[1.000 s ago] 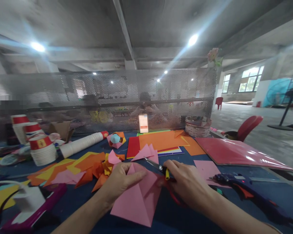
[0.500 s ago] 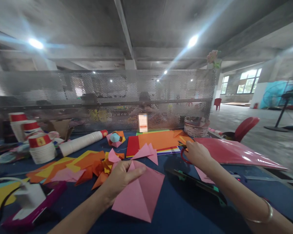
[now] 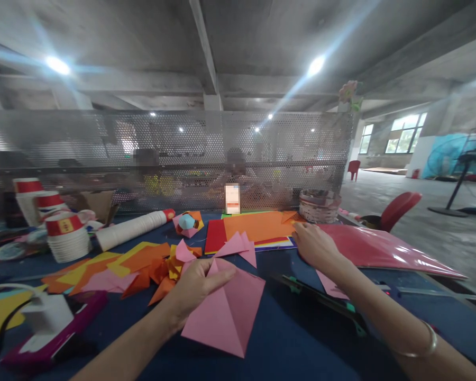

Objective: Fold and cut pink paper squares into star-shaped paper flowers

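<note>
My left hand (image 3: 206,286) is closed on a pink sheet of paper (image 3: 222,323), thumb on top and fingers behind it. The sheet has crease lines and is held tilted above the dark blue table. My right hand (image 3: 315,246) reaches forward to the right end of a stack of coloured paper (image 3: 257,227), palm down with fingers curled. What lies under those fingers is hidden; no scissors show now. Folded pink pieces (image 3: 240,246) lie on the stack's near edge. Left of my left hand are folded orange and yellow pieces (image 3: 170,267).
Paper cups (image 3: 67,238) and a long nested row of cups (image 3: 135,231) stand and lie at left. A purple power strip (image 3: 55,338) is at front left. At right are a dark green-edged device (image 3: 321,304), a glossy red packet (image 3: 376,246) and a basket (image 3: 320,206).
My right hand has moved slightly forward and left, and the red-handled scissors seen in it before are out of sight. My left hand and the pink sheet have hardly moved.
</note>
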Demonstrator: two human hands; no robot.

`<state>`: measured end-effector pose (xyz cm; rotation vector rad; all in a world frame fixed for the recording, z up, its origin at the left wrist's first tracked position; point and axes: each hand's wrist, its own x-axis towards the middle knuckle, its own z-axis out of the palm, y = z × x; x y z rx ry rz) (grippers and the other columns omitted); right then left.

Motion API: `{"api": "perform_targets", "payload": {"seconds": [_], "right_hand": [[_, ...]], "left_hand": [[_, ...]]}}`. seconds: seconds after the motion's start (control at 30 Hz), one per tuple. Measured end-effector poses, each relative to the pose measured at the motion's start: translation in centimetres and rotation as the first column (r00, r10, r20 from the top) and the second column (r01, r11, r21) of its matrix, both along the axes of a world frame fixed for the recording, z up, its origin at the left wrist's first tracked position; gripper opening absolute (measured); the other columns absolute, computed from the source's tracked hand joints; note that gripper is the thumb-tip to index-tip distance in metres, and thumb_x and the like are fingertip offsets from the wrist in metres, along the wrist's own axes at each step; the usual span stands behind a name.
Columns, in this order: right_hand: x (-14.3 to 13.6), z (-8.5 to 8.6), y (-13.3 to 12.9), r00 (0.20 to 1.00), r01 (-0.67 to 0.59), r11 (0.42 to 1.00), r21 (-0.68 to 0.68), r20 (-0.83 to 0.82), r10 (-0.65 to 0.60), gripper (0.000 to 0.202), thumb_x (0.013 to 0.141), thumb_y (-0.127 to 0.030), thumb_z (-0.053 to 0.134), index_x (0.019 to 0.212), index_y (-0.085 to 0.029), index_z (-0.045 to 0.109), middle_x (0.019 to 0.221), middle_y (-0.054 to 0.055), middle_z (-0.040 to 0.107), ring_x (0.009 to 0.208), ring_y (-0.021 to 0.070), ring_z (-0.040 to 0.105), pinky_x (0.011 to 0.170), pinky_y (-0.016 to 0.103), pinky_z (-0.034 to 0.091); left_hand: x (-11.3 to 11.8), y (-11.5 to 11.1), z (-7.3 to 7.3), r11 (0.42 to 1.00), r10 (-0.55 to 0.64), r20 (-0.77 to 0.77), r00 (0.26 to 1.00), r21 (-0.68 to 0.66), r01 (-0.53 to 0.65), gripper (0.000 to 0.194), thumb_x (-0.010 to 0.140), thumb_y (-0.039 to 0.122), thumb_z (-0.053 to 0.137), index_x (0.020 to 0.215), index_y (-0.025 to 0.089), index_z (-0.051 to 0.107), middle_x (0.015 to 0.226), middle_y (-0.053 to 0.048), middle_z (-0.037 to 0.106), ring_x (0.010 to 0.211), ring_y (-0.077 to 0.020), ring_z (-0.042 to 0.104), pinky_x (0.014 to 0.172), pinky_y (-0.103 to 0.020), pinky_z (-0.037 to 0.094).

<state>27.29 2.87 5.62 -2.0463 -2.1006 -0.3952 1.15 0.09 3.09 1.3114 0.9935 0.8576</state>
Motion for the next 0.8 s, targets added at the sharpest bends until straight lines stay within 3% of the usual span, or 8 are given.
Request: {"api": "perform_targets", "payload": {"seconds": [0.07,0.13,0.2,0.27,0.47,0.67,0.8], "right_hand": [[-2.1,0.0,-1.1,0.975,-0.153,0.988,0.015,-0.159,0.153,0.028,0.093,-0.036,0.05,0.111,-0.015,0.056,0.108,0.006,0.06,0.092,0.0179,0.06,0.079,0.037,0.049],[-4.2,-0.5,-2.3,0.902,-0.313,0.95,0.005,-0.311,0.299,0.039,0.099,-0.041,0.03,0.092,-0.018,0.061,0.087,0.003,0.065,0.079,0.014,0.06,0.068,0.025,0.045],[-5.8,-1.4,-3.2,0.806,-0.442,0.897,-0.016,-0.447,0.389,0.047,0.097,-0.049,0.031,0.079,-0.017,0.06,0.074,0.001,0.063,0.068,0.0113,0.057,0.055,0.02,0.04],[-6.6,-2.5,-3.8,0.721,-0.504,0.863,-0.013,-0.557,0.413,0.04,0.095,-0.047,0.037,0.081,-0.017,0.06,0.074,-0.001,0.063,0.065,0.01,0.054,0.052,0.018,0.037],[-6.3,-3.7,-4.0,0.587,-0.53,0.848,0.01,-0.717,0.376,0.025,0.09,-0.034,0.047,0.078,-0.016,0.06,0.071,-0.001,0.062,0.066,0.0107,0.052,0.057,0.02,0.037],[-5.5,-3.7,-4.0,0.559,-0.522,0.853,0.004,-0.753,0.346,0.022,0.087,-0.032,0.05,0.077,-0.016,0.062,0.072,0.0,0.063,0.068,0.0127,0.054,0.059,0.022,0.037],[-5.4,-3.9,-4.2,0.554,-0.522,0.853,0.005,-0.758,0.343,0.019,0.087,-0.03,0.051,0.077,-0.017,0.062,0.072,0.0,0.064,0.067,0.0124,0.053,0.059,0.022,0.036]], "left_hand": [[0.0,0.1,0.0,1.0,-0.001,0.0,1.0,0.002,0.001,0.036,0.061,0.047,0.077,0.076,0.015,0.069,0.069,-0.005,0.07,0.062,-0.0179,0.064,0.055,-0.024,0.048],[0.0,0.2,-0.1,1.0,0.005,0.002,1.0,0.009,-0.005,0.037,0.06,0.047,0.077,0.077,0.015,0.069,0.07,-0.005,0.071,0.062,-0.0181,0.064,0.055,-0.025,0.047],[0.1,0.2,-0.1,1.0,0.013,0.006,1.0,0.017,-0.013,0.037,0.06,0.047,0.077,0.078,0.015,0.069,0.071,-0.005,0.071,0.063,-0.0181,0.064,0.055,-0.024,0.047],[0.1,0.3,-0.2,0.999,0.02,0.014,1.0,0.025,-0.02,0.036,0.06,0.045,0.078,0.077,0.015,0.069,0.069,-0.004,0.07,0.062,-0.0175,0.063,0.054,-0.024,0.046],[0.0,0.8,-0.9,0.996,0.053,0.079,0.995,0.06,-0.058,0.033,0.064,0.043,0.077,0.075,0.014,0.067,0.064,0.001,0.063,0.055,-0.0097,0.054,0.052,-0.019,0.041],[-0.4,1.8,-1.4,0.987,0.12,0.106,0.987,0.095,-0.13,0.03,0.07,0.042,0.073,0.08,0.015,0.064,0.068,0.002,0.059,0.059,-0.0075,0.052,0.056,-0.018,0.039],[-0.4,1.8,-1.3,0.989,0.08,0.068,0.994,0.122,-0.088,0.028,0.072,0.04,0.072,0.084,0.016,0.064,0.071,0.003,0.059,0.062,-0.0073,0.051,0.058,-0.017,0.039]]}}
